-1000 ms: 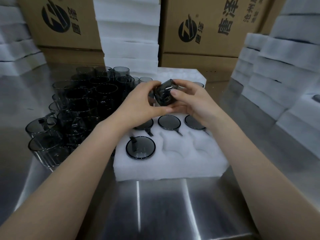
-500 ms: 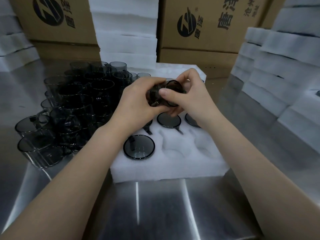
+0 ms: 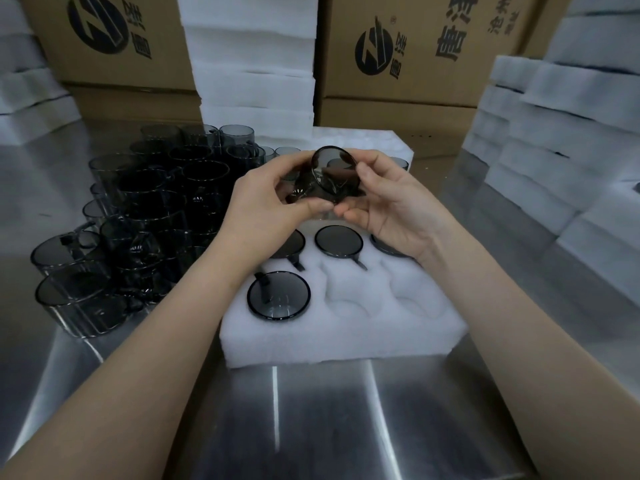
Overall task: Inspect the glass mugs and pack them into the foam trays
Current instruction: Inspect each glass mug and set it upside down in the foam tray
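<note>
A dark smoked glass mug point(image 3: 327, 178) is held tilted above the white foam tray point(image 3: 346, 337), its round base turned up towards me. My left hand point(image 3: 263, 195) grips its left side and my right hand point(image 3: 388, 199) pinches its right side with thumb and fingers. In the tray, several mugs sit upside down in their pockets, such as the nearest packed mug point(image 3: 278, 295). Two front pockets to its right are bare foam. A crowd of loose mugs point(image 3: 152, 209) stands on the steel table to the left of the tray.
Stacks of white foam trays rise behind the tray point(image 3: 252, 64) and along the right side point(image 3: 561, 133). Cardboard boxes point(image 3: 415, 57) line the back. More foam lies at the far left point(image 3: 31, 98). The steel table point(image 3: 329, 417) stretches towards me.
The mug has been turned in both hands, so its round base now faces up. The hands stayed above the tray's middle rows.
</note>
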Available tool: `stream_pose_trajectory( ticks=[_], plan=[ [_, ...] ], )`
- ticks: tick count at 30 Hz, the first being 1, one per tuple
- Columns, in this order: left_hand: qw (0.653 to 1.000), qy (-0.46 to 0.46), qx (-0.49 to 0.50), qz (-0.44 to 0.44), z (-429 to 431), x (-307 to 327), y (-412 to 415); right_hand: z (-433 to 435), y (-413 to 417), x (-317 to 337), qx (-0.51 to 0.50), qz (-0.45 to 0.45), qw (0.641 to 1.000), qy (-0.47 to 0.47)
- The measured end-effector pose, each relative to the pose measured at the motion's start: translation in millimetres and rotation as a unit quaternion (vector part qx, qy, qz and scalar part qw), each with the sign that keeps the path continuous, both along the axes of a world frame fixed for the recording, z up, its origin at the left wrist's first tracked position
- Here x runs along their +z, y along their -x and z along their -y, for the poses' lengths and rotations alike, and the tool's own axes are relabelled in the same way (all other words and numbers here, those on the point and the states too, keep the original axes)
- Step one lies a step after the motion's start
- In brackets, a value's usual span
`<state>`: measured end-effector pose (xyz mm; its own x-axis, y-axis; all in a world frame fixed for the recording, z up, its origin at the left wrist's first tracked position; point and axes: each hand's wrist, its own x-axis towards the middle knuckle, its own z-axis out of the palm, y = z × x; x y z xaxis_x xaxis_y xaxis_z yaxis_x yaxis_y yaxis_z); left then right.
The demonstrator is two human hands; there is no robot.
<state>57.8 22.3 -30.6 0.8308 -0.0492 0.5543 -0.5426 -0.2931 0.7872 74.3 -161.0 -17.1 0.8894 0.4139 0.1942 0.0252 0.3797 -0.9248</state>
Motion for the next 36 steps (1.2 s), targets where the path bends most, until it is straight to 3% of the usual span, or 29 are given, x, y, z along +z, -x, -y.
stream_pose_trajectory(
  ticks=[4, 8, 15, 20, 23, 27, 32, 36],
  plan=[
    [1.0, 0.015, 0.003, -0.012, -1.3, -2.2, -2.3, 0.2, -1.2, -3.1, 0.023, 0.033, 0.999, 0.007],
    [1.0, -0.01, 0.004, -0.001, 0.6, -1.9, -0.7, -5.9, -1.2, -5.2, -0.057, 0.083, 0.99, 0.096],
    [0.985, -0.144, 0.017, 0.093, 6.1, 1.0, 5.6, -17.3, 1.4, -4.5, -0.208, 0.152, 0.937, 0.238],
    [0.974, -0.207, 0.042, 0.085, 5.7, 1.4, 7.0, -16.6, -0.7, -5.0, -0.255, 0.165, 0.923, 0.235],
    [0.981, -0.176, 0.047, 0.069, 6.4, 1.9, 8.4, -12.4, -3.5, -2.7, -0.224, 0.116, 0.951, 0.179],
    [0.996, -0.056, 0.038, 0.051, 7.8, 2.8, 10.8, -6.9, -8.1, 0.6, -0.201, 0.052, 0.97, 0.13],
    [0.999, 0.033, -0.024, 0.024, 3.6, 0.7, 8.6, -5.1, -7.1, -3.2, -0.073, 0.105, 0.972, 0.196],
    [0.999, 0.028, -0.024, 0.013, 1.2, -0.4, 5.3, -4.2, -3.4, -5.2, -0.064, 0.145, 0.974, 0.163]
  ],
)
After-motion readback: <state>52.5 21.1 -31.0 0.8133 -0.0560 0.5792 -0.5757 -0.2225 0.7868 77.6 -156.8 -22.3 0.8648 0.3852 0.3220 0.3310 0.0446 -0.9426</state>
